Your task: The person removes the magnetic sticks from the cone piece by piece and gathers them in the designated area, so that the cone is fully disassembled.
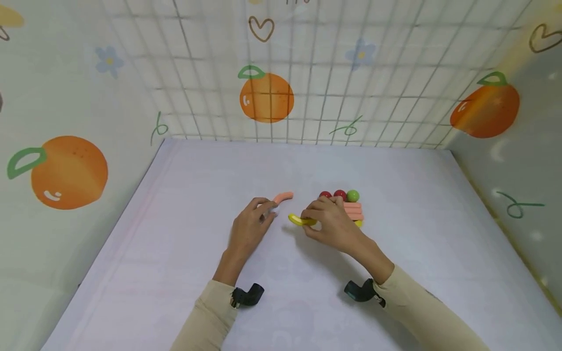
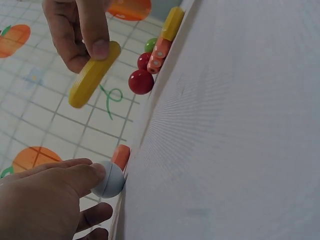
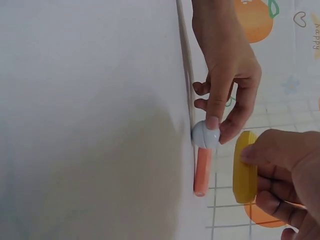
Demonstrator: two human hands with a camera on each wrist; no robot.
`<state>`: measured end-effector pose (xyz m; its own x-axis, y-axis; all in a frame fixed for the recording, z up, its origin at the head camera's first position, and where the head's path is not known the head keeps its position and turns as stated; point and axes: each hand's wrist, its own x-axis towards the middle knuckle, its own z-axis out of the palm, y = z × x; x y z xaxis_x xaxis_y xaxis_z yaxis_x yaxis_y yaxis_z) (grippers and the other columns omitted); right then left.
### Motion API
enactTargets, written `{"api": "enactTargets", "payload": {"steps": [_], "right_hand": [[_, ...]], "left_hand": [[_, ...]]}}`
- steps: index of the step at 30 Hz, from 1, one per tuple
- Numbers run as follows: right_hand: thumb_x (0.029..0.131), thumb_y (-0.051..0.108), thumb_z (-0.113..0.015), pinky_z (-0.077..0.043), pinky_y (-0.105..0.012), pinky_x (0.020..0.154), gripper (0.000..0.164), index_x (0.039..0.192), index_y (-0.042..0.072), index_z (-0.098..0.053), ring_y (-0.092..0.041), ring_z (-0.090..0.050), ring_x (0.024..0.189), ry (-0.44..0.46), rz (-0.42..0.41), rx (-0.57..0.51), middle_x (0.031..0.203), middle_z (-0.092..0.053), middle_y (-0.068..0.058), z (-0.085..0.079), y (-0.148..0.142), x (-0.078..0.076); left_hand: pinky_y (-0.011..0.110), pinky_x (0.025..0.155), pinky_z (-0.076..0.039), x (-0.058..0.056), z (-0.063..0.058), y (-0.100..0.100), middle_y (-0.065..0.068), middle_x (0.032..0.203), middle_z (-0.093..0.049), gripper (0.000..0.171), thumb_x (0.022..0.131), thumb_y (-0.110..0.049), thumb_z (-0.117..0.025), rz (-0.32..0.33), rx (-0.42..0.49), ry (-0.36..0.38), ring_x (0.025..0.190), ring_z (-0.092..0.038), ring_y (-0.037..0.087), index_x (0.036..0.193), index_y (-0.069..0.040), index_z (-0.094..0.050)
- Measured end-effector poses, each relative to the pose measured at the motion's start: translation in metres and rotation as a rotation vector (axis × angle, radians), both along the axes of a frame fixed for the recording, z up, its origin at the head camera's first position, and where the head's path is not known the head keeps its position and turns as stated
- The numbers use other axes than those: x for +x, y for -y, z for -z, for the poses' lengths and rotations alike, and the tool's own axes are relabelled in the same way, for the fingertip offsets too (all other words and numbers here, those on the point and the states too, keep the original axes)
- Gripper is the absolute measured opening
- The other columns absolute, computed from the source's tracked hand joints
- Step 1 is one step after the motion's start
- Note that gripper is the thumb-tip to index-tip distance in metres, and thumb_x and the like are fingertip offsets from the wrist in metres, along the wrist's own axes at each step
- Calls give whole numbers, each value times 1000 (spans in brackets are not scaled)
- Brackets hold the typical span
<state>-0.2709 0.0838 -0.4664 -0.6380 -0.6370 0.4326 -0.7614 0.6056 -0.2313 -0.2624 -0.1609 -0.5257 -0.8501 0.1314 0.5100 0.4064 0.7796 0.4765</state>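
My right hand [image 1: 331, 223] pinches a curved yellow banana-like toy piece [image 1: 296, 220] between thumb and fingers. It is held up off the white table, as the left wrist view shows. To its left, my left hand [image 1: 248, 226] pinches a small white ball [image 3: 206, 134] with a seam round it, low at the tabletop. Just beyond the ball lies a curved salmon-pink stick [image 1: 284, 196]. Partly behind my right hand sits a group: two red balls [image 1: 340, 195], a green ball [image 1: 353, 196], several pink sticks side by side [image 1: 353, 209] and another yellow piece [image 2: 173, 23].
A pale cloth covers the table [image 1: 175, 263]. Behind it stands a wire grid [image 1: 307, 97] under a printed sheet with oranges and hearts, and printed side walls [image 1: 57, 243] rise left and right. Each wrist carries a black camera mount [image 1: 248, 295].
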Motion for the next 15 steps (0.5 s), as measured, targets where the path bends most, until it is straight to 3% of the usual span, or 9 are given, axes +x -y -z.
{"api": "enactTargets", "payload": {"steps": [15], "right_hand": [[77, 15, -84, -30, -43, 84, 16, 91, 15, -77, -15, -55, 90, -36, 8, 2, 94, -69, 5, -11, -28, 7]], "left_hand": [[25, 57, -47, -1, 2, 0, -7, 118, -62, 23, 92, -23, -76, -5, 8, 6, 77, -58, 7, 115, -22, -75]]}}
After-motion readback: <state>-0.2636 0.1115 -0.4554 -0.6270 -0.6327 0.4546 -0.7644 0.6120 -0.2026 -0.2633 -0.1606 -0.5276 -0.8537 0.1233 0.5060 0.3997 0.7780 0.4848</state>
